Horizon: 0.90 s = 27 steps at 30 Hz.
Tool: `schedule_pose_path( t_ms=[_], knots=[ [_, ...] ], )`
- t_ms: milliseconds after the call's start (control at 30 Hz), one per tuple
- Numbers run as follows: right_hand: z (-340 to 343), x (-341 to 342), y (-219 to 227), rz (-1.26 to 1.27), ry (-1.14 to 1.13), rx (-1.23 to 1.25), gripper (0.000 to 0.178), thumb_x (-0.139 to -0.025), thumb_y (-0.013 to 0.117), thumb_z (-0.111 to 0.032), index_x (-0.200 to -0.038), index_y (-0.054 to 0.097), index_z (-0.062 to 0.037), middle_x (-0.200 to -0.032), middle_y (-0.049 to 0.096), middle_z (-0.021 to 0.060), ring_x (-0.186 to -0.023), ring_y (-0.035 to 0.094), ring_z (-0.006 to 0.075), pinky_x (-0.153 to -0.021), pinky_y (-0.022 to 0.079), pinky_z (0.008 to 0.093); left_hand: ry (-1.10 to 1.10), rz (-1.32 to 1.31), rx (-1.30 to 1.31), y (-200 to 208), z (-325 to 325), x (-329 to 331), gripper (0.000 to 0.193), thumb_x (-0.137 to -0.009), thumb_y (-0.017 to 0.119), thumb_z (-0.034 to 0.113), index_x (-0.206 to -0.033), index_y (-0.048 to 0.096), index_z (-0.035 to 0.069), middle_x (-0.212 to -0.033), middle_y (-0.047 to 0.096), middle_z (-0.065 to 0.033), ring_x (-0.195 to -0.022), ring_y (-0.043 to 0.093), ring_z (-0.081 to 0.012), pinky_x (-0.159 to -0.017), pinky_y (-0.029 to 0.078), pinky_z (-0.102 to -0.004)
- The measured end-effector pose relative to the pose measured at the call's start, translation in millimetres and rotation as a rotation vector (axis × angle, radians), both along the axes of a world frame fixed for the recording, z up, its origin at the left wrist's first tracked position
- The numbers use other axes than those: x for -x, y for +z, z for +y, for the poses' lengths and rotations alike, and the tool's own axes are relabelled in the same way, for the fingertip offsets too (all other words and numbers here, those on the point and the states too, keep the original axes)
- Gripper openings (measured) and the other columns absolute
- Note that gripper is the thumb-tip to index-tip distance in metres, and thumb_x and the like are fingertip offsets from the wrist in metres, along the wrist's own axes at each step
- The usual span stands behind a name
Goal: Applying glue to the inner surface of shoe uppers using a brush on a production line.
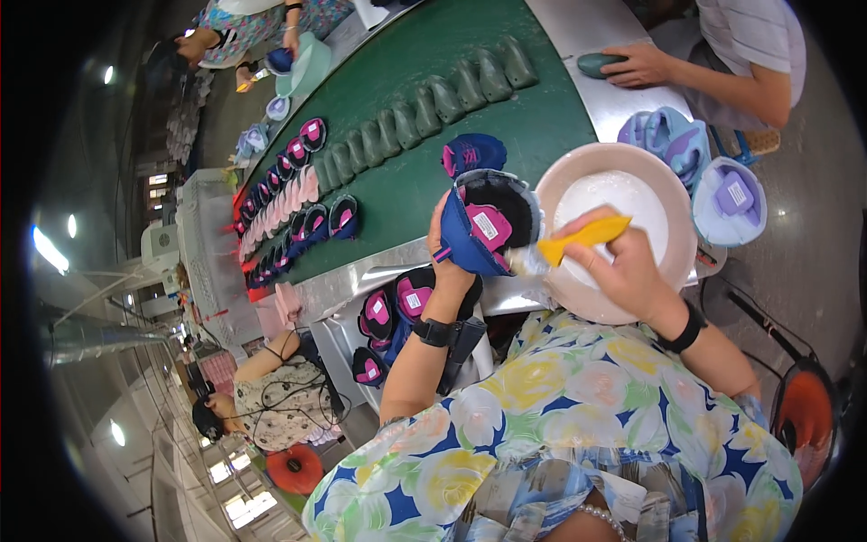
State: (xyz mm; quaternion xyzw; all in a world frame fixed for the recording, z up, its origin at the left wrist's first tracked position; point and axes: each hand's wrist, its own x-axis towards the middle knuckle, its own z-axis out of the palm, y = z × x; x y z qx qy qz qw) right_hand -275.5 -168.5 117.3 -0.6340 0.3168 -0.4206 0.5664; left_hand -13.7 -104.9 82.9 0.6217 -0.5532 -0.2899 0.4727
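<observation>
My left hand is closed round a navy shoe upper, its open underside turned up to show a black lining and a magenta piece with a white label. My right hand grips a brush by its yellow handle. The pale bristles touch the edge of the upper nearest the basin. Beneath the right hand stands a pinkish basin holding white liquid. Another navy shoe upper lies just beyond the held one.
A green conveyor belt carries rows of dark green shoe lasts, pink pieces and navy uppers. More uppers sit left of my arm. Light-blue uppers are at the right. A co-worker's hand touches a dark green last.
</observation>
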Motion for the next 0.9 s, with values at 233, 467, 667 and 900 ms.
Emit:
schedule_pose_path(
  t_ms=[233, 467, 667, 900],
  knots=[
    [-15.4, 6.7, -44.6, 0.14, -0.045, -0.285, 0.012, -0.092, 0.061, -0.001, -0.103, 0.061, 0.002, -0.101, 0.066, 0.0098, -0.093, 0.064, 0.0163, -0.082, 0.052, 0.0287, 0.277, 0.28, -0.139, -41.0, 27.9, -79.2, 0.057, -0.091, 0.053, -0.004, -0.145, 0.037, 0.006, -0.123, 0.058, -0.0106, -0.108, 0.06, -0.0212, -0.086, 0.053, -0.0345],
    [-13.5, 0.0, -58.9, 0.185, -0.02, -0.395, 0.017, -0.095, 0.06, -0.005, -0.11, 0.056, 0.0022, -0.103, 0.065, 0.0126, -0.088, 0.062, 0.0151, -0.077, 0.051, 0.027, 0.796, 0.838, -0.135, -114.5, 64.4, -234.4, 0.047, -0.096, 0.042, -0.005, -0.139, 0.036, 0.011, -0.119, 0.057, -0.013, -0.088, 0.066, -0.0252, -0.075, 0.061, -0.0374],
    [-22.8, -25.2, -59.7, 0.232, 0.046, -0.492, 0.018, -0.095, 0.062, -0.009, -0.11, 0.056, -0.0005, -0.103, 0.067, 0.0127, -0.084, 0.061, 0.0131, -0.073, 0.05, 0.0257, 1.018, -0.502, -0.173, -165.9, 110.9, -407.6, 0.063, -0.079, 0.052, -0.008, -0.14, 0.043, 0.002, -0.126, 0.054, -0.0263, -0.108, 0.06, -0.0403, -0.095, 0.049, -0.0455],
    [7.3, 5.8, -106.4, 0.517, -0.204, -0.559, 0.023, -0.094, 0.066, -0.014, -0.111, 0.057, -0.0011, -0.101, 0.068, 0.0091, -0.081, 0.062, 0.0124, -0.07, 0.05, 0.0256, 0.391, -0.256, -0.23, -193.2, -68.8, -286.9, 0.05, -0.082, 0.064, 0.01, -0.131, 0.054, 0.006, -0.128, 0.055, -0.0226, -0.12, 0.052, -0.0382, -0.102, 0.041, -0.0432]
  ],
)
